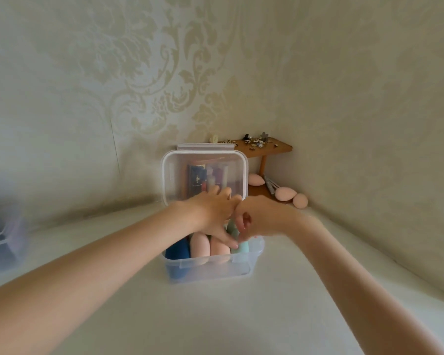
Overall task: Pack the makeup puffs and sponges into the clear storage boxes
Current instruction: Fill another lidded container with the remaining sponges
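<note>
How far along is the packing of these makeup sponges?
Partway. A dark blue sponge and two pink sponges already sit in the clear plastic box. Both hands, left hand and right hand, are fitting a mint-green sponge. Three pink egg-shaped sponges remain outside.

- Soft, even, fairly bright daylight; no hard shadows and no glare.
- Wide-angle lens bends the wall and the white surface at the edges.
- The box at the left edge is smeared by blur; the whole picture is slightly soft.
</note>
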Demonstrator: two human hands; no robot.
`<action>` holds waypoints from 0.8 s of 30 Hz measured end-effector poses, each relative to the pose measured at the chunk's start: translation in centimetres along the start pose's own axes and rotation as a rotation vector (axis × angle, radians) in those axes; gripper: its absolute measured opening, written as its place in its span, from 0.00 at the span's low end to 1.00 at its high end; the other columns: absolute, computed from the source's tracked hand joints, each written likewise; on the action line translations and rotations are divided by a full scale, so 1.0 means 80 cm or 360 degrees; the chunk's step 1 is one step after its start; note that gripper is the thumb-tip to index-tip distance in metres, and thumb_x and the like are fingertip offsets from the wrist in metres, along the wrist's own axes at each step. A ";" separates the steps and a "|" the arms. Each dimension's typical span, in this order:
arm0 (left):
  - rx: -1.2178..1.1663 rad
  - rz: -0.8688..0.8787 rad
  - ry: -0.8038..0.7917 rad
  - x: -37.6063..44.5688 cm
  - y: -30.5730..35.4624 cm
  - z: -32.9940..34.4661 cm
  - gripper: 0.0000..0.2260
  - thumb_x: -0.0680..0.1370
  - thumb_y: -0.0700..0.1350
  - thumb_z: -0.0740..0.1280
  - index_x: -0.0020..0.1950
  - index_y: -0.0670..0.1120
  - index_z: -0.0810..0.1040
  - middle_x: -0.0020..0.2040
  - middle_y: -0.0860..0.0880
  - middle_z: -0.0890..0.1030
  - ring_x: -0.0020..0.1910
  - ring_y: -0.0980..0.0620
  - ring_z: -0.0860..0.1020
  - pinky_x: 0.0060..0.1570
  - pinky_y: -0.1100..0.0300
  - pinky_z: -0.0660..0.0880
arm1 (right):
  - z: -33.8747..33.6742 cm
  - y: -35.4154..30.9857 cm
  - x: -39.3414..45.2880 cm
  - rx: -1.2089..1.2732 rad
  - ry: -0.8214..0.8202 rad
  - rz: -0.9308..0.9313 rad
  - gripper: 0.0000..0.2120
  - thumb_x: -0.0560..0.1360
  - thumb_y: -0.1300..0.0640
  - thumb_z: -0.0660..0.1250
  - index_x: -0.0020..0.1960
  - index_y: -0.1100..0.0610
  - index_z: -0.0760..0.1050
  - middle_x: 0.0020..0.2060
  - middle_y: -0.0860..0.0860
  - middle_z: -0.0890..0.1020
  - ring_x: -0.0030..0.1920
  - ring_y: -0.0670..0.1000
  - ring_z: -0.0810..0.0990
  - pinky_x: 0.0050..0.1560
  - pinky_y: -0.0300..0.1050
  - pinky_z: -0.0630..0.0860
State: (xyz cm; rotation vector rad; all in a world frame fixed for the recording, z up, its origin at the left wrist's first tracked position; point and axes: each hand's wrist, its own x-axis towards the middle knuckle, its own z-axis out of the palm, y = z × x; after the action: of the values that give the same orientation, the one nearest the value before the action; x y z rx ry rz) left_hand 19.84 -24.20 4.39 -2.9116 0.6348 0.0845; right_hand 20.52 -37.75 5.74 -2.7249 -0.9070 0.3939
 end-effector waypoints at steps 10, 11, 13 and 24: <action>0.0025 0.0091 0.0189 0.009 -0.011 0.015 0.29 0.68 0.64 0.68 0.60 0.49 0.64 0.58 0.46 0.66 0.55 0.47 0.64 0.49 0.58 0.63 | 0.000 0.155 0.074 -0.0443 0.0688 0.0912 0.18 0.75 0.66 0.59 0.65 0.60 0.66 0.60 0.61 0.76 0.65 0.62 0.66 0.61 0.52 0.67; 0.0019 0.0090 0.0203 0.009 -0.012 0.017 0.29 0.68 0.64 0.68 0.60 0.49 0.64 0.57 0.46 0.66 0.55 0.47 0.64 0.49 0.58 0.61 | 0.005 0.162 0.079 -0.0539 0.0687 0.0881 0.18 0.75 0.67 0.59 0.64 0.60 0.66 0.59 0.61 0.76 0.65 0.61 0.67 0.61 0.52 0.68; 0.0002 0.0088 0.0219 0.009 -0.013 0.019 0.28 0.69 0.64 0.68 0.60 0.49 0.64 0.57 0.47 0.65 0.56 0.47 0.64 0.49 0.58 0.60 | 0.008 0.171 0.083 -0.0724 0.0812 0.0788 0.16 0.74 0.68 0.58 0.61 0.61 0.68 0.57 0.61 0.78 0.62 0.61 0.69 0.57 0.51 0.69; -0.0658 -0.0058 0.0074 -0.028 -0.034 -0.006 0.23 0.71 0.62 0.66 0.61 0.53 0.69 0.60 0.50 0.68 0.63 0.50 0.64 0.66 0.51 0.66 | -0.047 0.035 0.009 0.1788 0.1401 -0.0057 0.11 0.73 0.68 0.62 0.41 0.53 0.70 0.40 0.51 0.74 0.31 0.50 0.71 0.25 0.34 0.70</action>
State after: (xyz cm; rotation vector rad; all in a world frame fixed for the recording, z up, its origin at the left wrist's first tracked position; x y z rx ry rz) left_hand 18.97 -20.92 5.47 -3.3295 0.6362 0.1622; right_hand 23.86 -40.04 8.27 -1.5420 -0.2936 -0.2597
